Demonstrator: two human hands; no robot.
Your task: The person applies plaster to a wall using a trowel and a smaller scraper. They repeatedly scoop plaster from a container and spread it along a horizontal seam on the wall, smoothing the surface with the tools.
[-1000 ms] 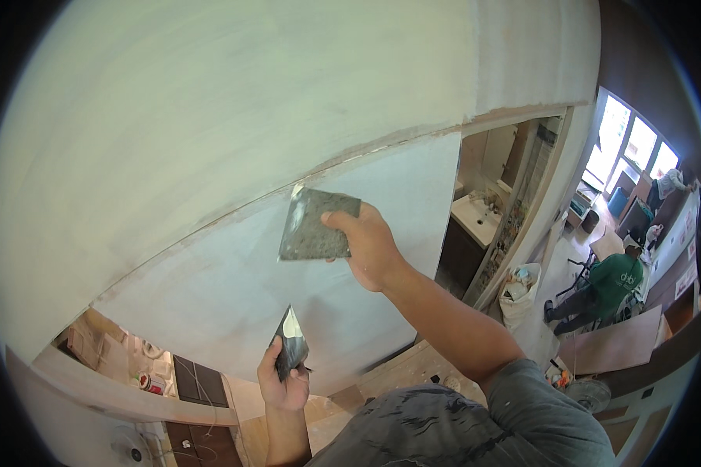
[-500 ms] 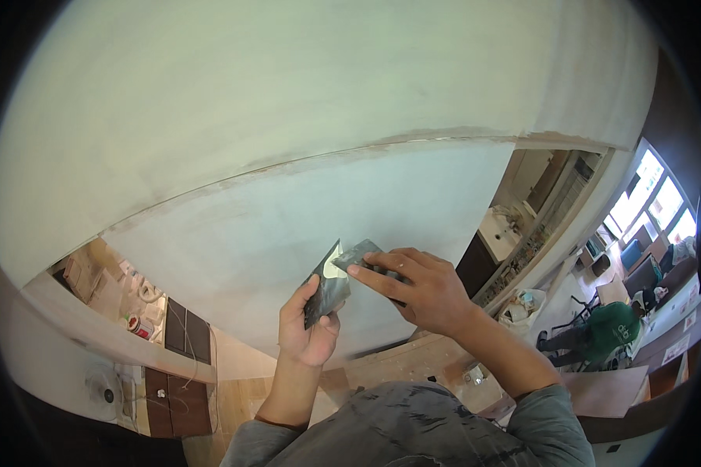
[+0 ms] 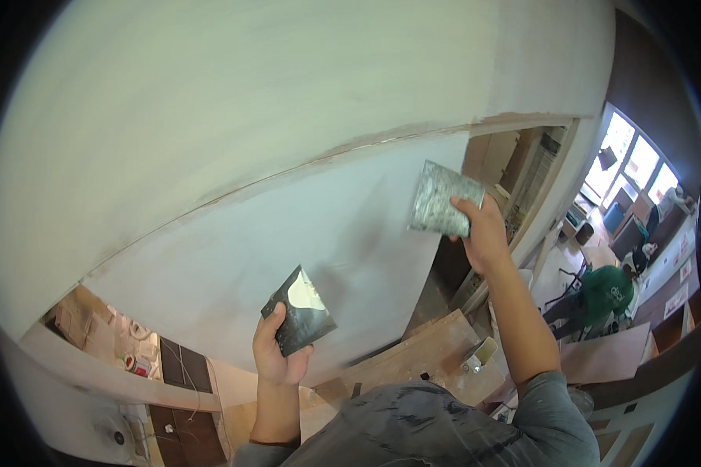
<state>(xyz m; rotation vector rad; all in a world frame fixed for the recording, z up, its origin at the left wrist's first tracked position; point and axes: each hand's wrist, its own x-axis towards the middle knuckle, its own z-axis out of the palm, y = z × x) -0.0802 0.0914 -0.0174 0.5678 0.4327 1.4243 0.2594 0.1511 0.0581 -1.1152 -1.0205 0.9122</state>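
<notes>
In my left hand (image 3: 276,349) is a dark flat putty scraper (image 3: 308,328), thumb on its face and fingers behind it. A smooth dab of cream-white putty (image 3: 304,293) lies along its upper edge. My right hand (image 3: 487,233) grips a second scraper, a square metal putty blade (image 3: 438,201) mottled with grey-white smears. It is raised to the right in front of the pale panel (image 3: 304,226), apart from the first. Above both hands runs a rough brownish seam (image 3: 350,145) between that panel and the broad pale surface (image 3: 249,86). Contact of the right blade with the panel cannot be made out.
Below stands a wooden platform (image 3: 413,358) with a small open container (image 3: 483,355) on it. To the right, a person in a green shirt (image 3: 606,289) bends near boards. A fan (image 3: 115,436) and dark cabinet doors (image 3: 185,364) are at the lower left.
My right hand has moved up and right with its scraper, away from the left one. My left hand has dropped slightly left, turning its putty-bearing face into view.
</notes>
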